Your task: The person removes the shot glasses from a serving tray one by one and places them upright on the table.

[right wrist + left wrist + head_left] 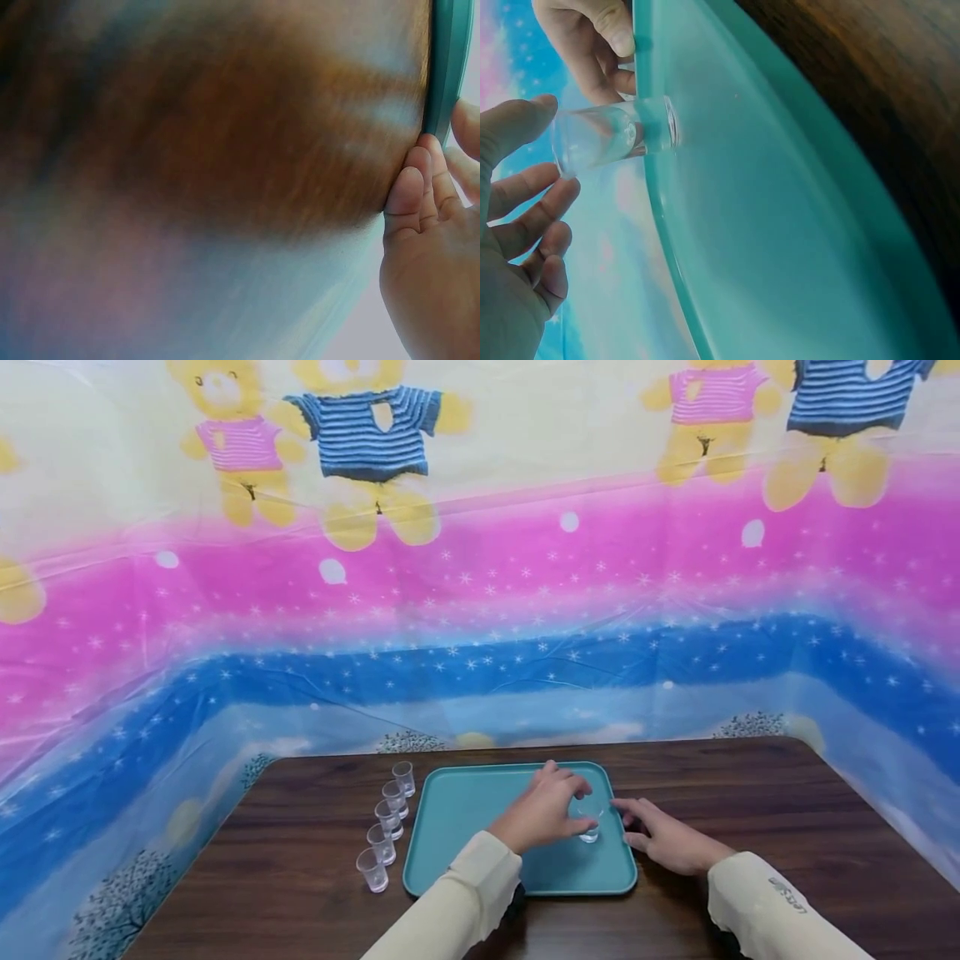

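Observation:
In the head view my left hand reaches over the right part of a teal tray. Its thumb and fingertips meet the rim of a small clear shot glass from two sides, pinching it at the top. The glass stands upright with its base at the tray surface, as the left wrist view of the glass also shows. Beside the tray's right edge, my right hand rests on the table, fingertips touching the outer side of the rim. Nothing is held in it.
Several more clear shot glasses stand in a slanting row left of the tray, on the dark wooden table. A printed cloth with teddy bears hangs behind and around the table.

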Tool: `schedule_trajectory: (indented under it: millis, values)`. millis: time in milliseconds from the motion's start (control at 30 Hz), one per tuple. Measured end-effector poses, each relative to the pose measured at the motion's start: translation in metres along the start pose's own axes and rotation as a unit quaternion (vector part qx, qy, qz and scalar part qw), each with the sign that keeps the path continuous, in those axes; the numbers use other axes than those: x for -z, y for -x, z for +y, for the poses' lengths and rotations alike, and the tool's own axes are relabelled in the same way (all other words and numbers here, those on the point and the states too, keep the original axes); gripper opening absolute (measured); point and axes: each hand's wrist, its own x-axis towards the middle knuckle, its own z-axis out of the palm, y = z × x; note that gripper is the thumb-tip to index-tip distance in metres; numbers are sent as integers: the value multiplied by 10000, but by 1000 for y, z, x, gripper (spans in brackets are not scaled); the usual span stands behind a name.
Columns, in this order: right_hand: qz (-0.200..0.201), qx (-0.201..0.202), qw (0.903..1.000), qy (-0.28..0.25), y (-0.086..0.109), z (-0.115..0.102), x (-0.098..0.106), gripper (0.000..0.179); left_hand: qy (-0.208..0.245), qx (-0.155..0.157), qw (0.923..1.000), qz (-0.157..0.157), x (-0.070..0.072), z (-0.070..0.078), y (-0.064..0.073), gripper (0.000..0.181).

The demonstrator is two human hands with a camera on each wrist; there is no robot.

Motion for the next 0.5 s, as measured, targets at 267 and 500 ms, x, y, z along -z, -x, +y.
schedule_trajectory:
  millis: [267,500]
  values:
    - [-96,123,9999,-14,-2,-1,1,48,-171,21,9999,1,-5,-2,-1,33]
    - [-208,248,9994,-100,-1,0,2,49,73,47,9999,-66,-4,-3,2,32]
